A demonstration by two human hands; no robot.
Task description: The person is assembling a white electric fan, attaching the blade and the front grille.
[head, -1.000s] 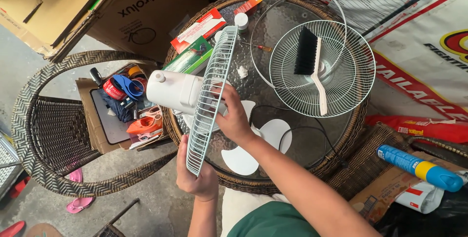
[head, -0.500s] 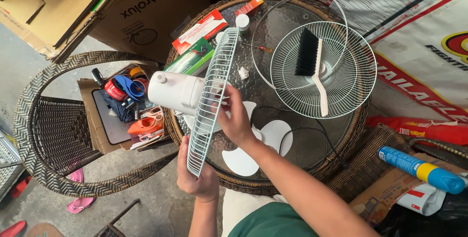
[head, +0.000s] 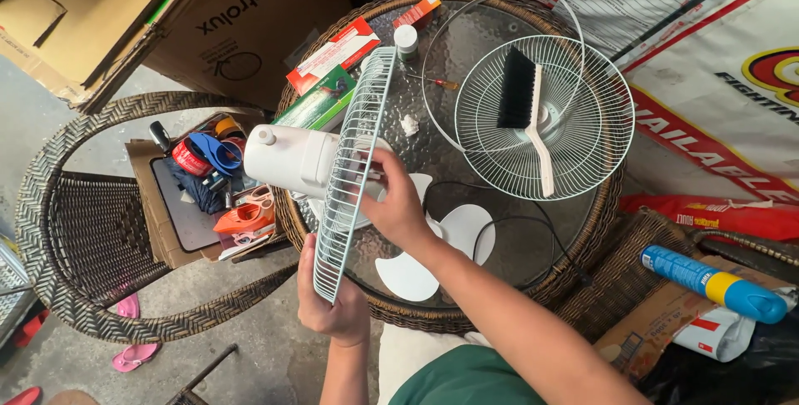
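While red and green boxes (head: 329, 64) are lying beyond the grip on the glass table (head: 533, 238), the left hand (head: 333, 309) is clamping the lower rim of the upright fan guard (head: 354, 168). The right hand (head: 395, 201) is pressing at its centre, fingers seemingly pinching something there. The white motor housing (head: 287, 159) is sitting just behind.

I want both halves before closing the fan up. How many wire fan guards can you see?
2: one wire guard on the motor housing, gripped by the left hand; the other guard lies on the table under a brush.
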